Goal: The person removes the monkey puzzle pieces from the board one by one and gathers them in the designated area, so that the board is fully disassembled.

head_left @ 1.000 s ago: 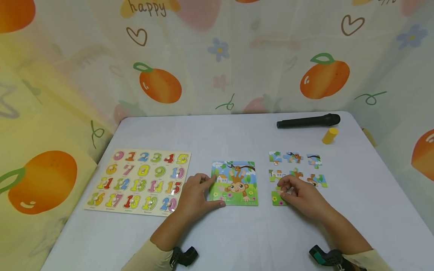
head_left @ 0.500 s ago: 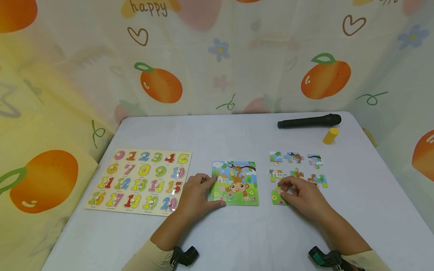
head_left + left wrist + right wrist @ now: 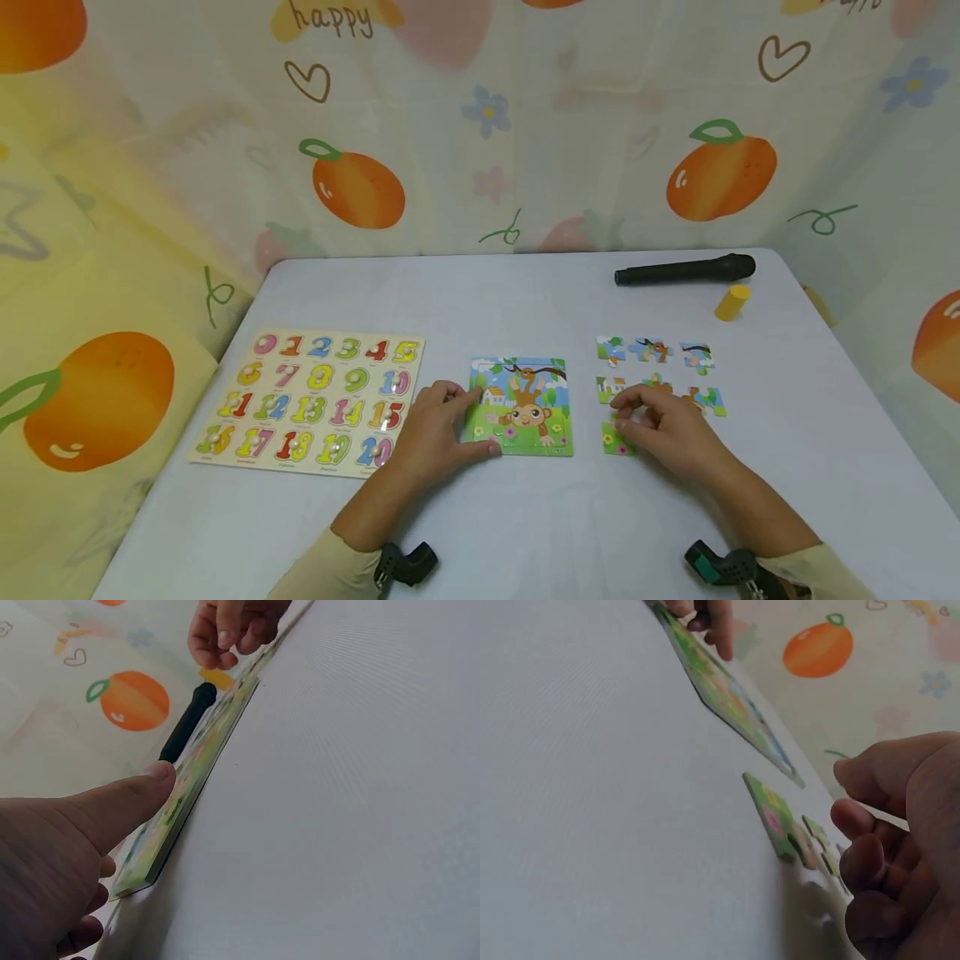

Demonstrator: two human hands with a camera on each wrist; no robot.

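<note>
A square monkey jigsaw puzzle (image 3: pixel 525 408) lies at the middle of the table. My left hand (image 3: pixel 429 429) rests at its left side, the index fingertip at the left edge and the straight thumb at the lower left corner. To the right of it lie several loose jigsaw pieces (image 3: pixel 651 349). My right hand (image 3: pixel 671 429) is over the lower ones, fingers loosely bent. In the right wrist view, thumb and fingertips are apart with nothing between them. Beneath them sits a green flowered piece (image 3: pixel 769 814), partly hidden by the hand in the head view.
A wooden number board (image 3: pixel 315 400) with knobbed digits lies on the left, its right corner behind the left forearm. A black microphone (image 3: pixel 684 269) and a yellow cylinder (image 3: pixel 732 302) are at the back right. Printed cloth (image 3: pixel 525 167) hangs behind the table.
My right hand has risen very slightly above the loose pieces. The left hand stays at the puzzle's edge, and the jigsaw pieces lie as before.
</note>
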